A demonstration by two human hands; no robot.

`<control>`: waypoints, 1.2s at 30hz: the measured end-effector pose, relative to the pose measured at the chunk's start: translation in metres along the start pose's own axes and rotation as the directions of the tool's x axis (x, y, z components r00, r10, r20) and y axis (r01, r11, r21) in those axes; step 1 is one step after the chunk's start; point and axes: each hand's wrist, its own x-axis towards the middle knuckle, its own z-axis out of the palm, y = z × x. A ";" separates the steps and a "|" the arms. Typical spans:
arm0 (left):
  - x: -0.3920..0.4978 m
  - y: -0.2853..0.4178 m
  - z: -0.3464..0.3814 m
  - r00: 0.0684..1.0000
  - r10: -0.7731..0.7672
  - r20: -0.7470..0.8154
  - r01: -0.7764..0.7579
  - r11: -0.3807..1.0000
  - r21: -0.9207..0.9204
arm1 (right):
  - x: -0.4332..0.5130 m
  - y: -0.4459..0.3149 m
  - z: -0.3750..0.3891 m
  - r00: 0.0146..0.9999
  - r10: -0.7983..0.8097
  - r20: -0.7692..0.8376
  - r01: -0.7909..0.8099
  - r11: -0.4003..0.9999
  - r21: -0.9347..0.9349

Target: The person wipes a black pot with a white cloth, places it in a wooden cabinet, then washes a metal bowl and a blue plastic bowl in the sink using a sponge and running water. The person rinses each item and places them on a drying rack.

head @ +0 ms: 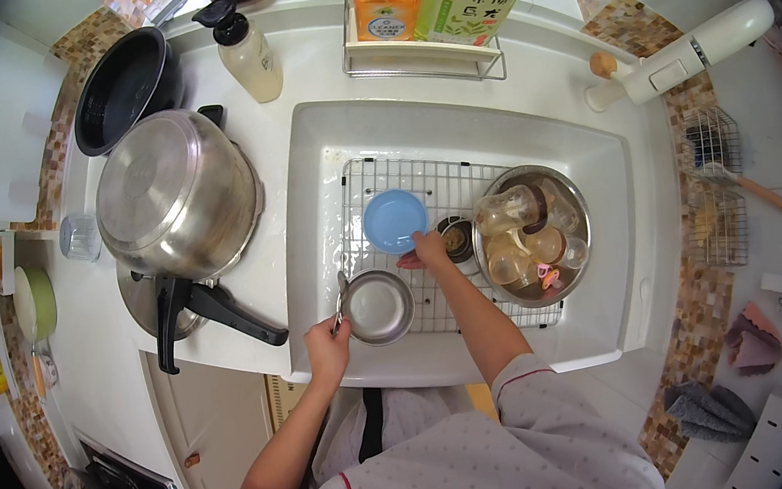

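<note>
In the white sink, my left hand (329, 348) grips the handle of a metal utensil (340, 295), which looks like a spoon. Beside it a round stainless steel bowl (379, 306) rests at the sink's near side. My right hand (427, 250) is at the lower right rim of a blue bowl (395, 221), its thumb near the edge and fingers below. Right of that hand lies the dark sink drain with its strainer (456, 238). A large steel basin (586, 268) at the right holds baby bottles (507, 210), bottle parts and a pink pacifier (549, 276).
A wire rack (441, 175) covers the sink floor. Left on the counter stand a pressure cooker (175, 193), a black pan (124, 94) and a pump bottle (250, 60). Behind the sink, a caddy (419, 50) holds two soap bottles. The white faucet (699, 50) is at the right.
</note>
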 end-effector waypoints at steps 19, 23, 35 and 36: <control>0.036 -0.021 0.053 0.995 0.006 -0.097 -0.018 0.992 -0.123 | -0.107 0.068 -0.156 0.957 0.153 -0.247 0.118 0.571 0.812; 0.055 -0.026 0.071 0.990 -0.118 -0.077 0.100 0.975 -0.200 | -0.091 0.079 -0.187 0.953 0.072 -0.296 0.200 0.585 0.786; 0.105 -0.034 0.119 0.972 -0.087 -0.218 0.062 0.991 -0.119 | -0.067 0.104 -0.231 0.997 -0.051 -0.056 0.075 0.551 0.831; 0.107 -0.036 0.124 0.962 -0.030 -0.271 0.022 0.999 -0.032 | -0.060 0.109 -0.239 0.995 -0.103 0.009 0.052 0.567 0.822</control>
